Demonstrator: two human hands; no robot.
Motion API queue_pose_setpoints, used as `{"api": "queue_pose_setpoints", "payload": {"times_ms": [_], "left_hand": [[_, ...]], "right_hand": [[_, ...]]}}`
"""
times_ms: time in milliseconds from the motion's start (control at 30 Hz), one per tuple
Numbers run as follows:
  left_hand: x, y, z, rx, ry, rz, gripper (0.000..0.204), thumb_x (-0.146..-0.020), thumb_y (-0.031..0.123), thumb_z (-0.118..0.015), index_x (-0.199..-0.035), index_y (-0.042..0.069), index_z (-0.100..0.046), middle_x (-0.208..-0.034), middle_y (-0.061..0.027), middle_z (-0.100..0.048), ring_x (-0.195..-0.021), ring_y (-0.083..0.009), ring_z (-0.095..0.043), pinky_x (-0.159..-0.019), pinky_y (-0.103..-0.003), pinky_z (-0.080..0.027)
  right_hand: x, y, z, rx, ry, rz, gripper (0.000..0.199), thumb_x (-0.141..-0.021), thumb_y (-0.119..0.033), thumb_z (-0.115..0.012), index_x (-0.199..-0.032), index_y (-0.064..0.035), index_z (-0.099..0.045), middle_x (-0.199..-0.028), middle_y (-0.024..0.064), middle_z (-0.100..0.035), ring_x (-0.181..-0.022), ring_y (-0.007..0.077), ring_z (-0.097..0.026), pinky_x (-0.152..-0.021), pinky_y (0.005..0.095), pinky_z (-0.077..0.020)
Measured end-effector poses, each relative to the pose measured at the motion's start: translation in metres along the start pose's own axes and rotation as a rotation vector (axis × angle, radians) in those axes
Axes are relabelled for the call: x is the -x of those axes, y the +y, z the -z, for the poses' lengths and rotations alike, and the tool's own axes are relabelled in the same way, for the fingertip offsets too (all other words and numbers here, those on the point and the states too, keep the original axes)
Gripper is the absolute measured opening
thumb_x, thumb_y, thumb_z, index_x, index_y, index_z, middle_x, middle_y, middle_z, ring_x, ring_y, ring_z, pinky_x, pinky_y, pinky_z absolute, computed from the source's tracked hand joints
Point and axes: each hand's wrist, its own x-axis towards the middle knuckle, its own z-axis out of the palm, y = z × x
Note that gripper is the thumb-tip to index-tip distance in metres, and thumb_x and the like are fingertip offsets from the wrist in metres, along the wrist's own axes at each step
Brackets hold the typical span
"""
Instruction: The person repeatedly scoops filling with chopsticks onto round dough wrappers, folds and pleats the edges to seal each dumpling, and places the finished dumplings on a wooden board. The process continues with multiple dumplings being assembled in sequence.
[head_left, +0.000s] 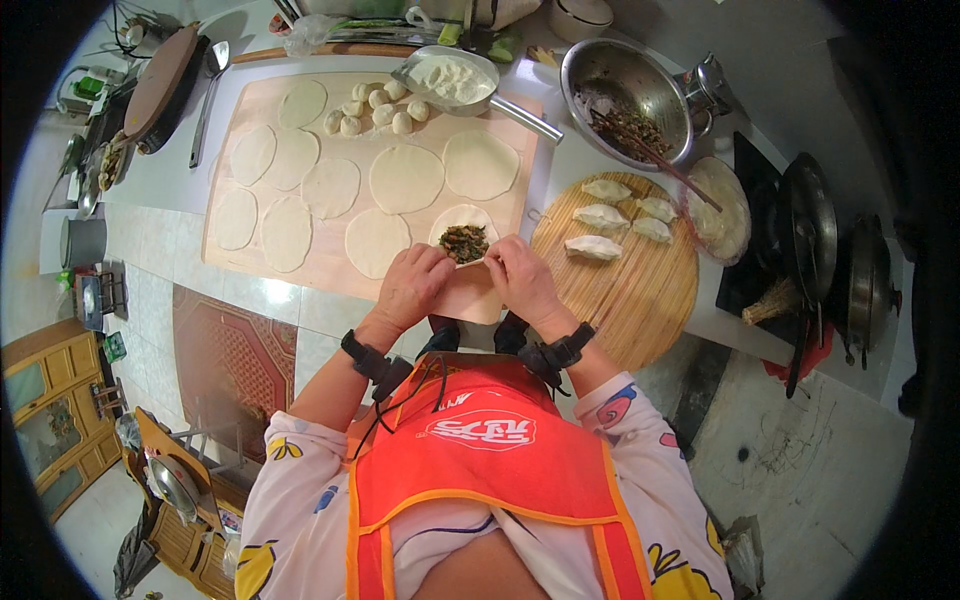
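A round dough wrapper (466, 217) with dark chopped filling (463, 243) heaped on it lies at the near right of the wooden board (330, 240). My left hand (415, 279) pinches its near left edge, fingers closed. On the near right edge, my right hand (524, 280) grips the same wrapper between thumb and fingers. The filling shows uncovered between both hands. Several flat dough rounds (406, 180) are spread over the board to the left and behind. Small dough balls (378, 98) sit in a cluster at its far side.
Right of the board, a round bamboo board (640, 290) carries several folded dumplings (594, 247). Behind it stands a steel bowl (590, 70) with filling and chopsticks (680, 175). A metal scoop of flour (450, 80) rests at the board's far edge. Pans (806, 220) stand far right.
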Motion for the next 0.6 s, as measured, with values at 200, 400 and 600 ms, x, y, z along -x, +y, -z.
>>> {"api": "queue_pose_setpoints", "payload": {"times_ms": [200, 400, 600], "left_hand": [[-0.022, -0.001, 0.000, 0.078, 0.138, 0.118, 0.020, -0.076, 0.007, -0.071, -0.093, 0.005, -0.060, -0.097, -0.0101, -0.061, -0.091, -0.0312, -0.058, -0.078, -0.041, -0.049], [-0.034, -0.007, -0.010, 0.162, 0.124, 0.334, 0.016, -0.081, 0.009, -0.071, -0.093, 0.004, -0.061, -0.093, -0.0127, -0.061, -0.089, -0.0329, -0.059, -0.076, -0.040, -0.050], [-0.026, -0.009, -0.016, 0.207, 0.215, 0.428, 0.019, -0.081, 0.007, -0.071, -0.099, 0.005, -0.064, -0.096, -0.0119, -0.061, -0.092, -0.0317, -0.060, -0.078, -0.038, -0.051]], "right_hand": [[-0.013, 0.005, -0.002, 0.047, 0.038, -0.095, 0.011, -0.087, -0.010, -0.062, -0.092, -0.0047, -0.055, -0.089, 0.0128, -0.058, -0.085, 0.0340, -0.060, -0.072, 0.0418, -0.0505], [-0.026, 0.012, -0.005, 0.073, 0.048, -0.106, 0.010, -0.086, -0.009, -0.062, -0.094, -0.0059, -0.058, -0.093, 0.0130, -0.059, -0.087, 0.0342, -0.059, -0.073, 0.0430, -0.0503], [-0.016, -0.004, 0.000, 0.204, 0.077, 0.183, 0.026, -0.079, -0.012, -0.067, -0.104, -0.0105, -0.064, -0.098, 0.0063, -0.059, -0.092, 0.0270, -0.058, -0.074, 0.0405, -0.0475]]}}
